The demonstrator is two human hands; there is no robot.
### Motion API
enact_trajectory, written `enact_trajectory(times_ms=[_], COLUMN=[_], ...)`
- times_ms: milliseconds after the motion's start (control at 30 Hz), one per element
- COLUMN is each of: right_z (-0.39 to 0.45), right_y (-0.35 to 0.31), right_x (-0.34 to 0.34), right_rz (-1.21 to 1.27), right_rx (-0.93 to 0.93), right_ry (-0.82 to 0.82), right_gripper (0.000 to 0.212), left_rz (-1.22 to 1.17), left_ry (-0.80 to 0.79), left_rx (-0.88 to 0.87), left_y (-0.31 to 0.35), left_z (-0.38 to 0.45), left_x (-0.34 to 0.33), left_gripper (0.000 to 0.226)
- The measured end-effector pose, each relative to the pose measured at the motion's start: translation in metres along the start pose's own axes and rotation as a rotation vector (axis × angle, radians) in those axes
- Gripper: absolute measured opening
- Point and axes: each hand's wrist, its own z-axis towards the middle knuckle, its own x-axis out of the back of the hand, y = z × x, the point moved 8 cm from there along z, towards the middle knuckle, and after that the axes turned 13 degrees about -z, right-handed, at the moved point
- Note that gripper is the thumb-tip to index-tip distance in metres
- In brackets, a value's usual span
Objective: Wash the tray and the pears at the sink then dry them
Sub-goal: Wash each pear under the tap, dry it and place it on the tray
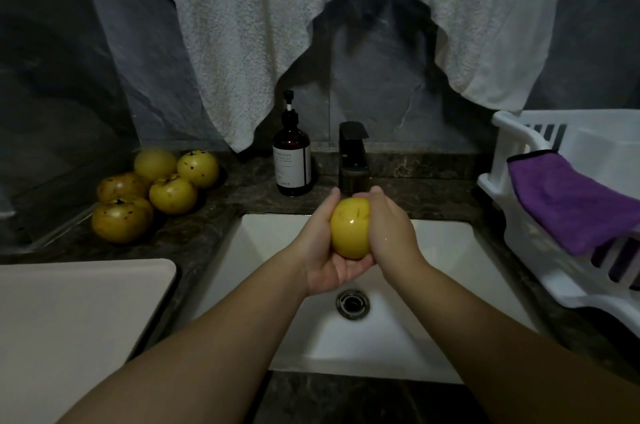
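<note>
Over the white sink (433,250), just below the dark tap (352,153), the left hand (327,250) cups a wet yellow pear (349,229) while the right hand (391,229) wraps its side; rubbing goes best turning it slowly, grip firm against slipping.

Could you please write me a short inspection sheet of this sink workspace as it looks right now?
Surface: dark stone counter around a white sink; drain open.
Job's things: one wet pear held over the sink; five pears piled at the left on a clear tray.
Clutter: brown pump bottle, white board, white rack holding a purple cloth.
Grippers: left hand cradles the pear; right hand wraps its side.
Cables: nothing seen.
Surroundings: black faucet, white towel hanging behind.
</note>
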Motion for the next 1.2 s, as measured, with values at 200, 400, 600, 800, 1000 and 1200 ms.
enact_trajectory(times_ms=[200,400,600,800,1000,1200], right_z=[-0.01,-0.002,-0.006,-0.004,-0.005,-0.005], right_y=[-0.017,-0.011,-0.008,-0.002,0.002,-0.001], right_x=[-0.009,-0.005,-0.008,-0.007,-0.009,-0.021], right_rz=[-0.345,-0.072,-0.18,0.054,-0.102,-0.427], right_rx=[0.298,0.168,0.226,0.101,0.136,0.27], right_ry=[-0.023,-0.073,-0.158,-0.218,-0.314,-0.281], right_gripper=[0.019,0.01,0.055,0.023,0.082,0.092], left_rz=[-0.015,-0.035,0.081,-0.07,0.054,0.484], left_ry=[0.04,0.095,0.035,-0.033,-0.067,0.088], left_rx=[-0.096,-0.131,-0.145,-0.092,0.013,-0.292], left_y=[0.005,0.007,0.013,0.011,0.009,0.028], left_z=[0.001,0.002,0.004,0.006,0.004,0.006], left_x=[0.001,0.004,0.002,0.001,0.004,0.009], left_gripper=[0.051,0.055,0.067,0.071,0.076,0.073])
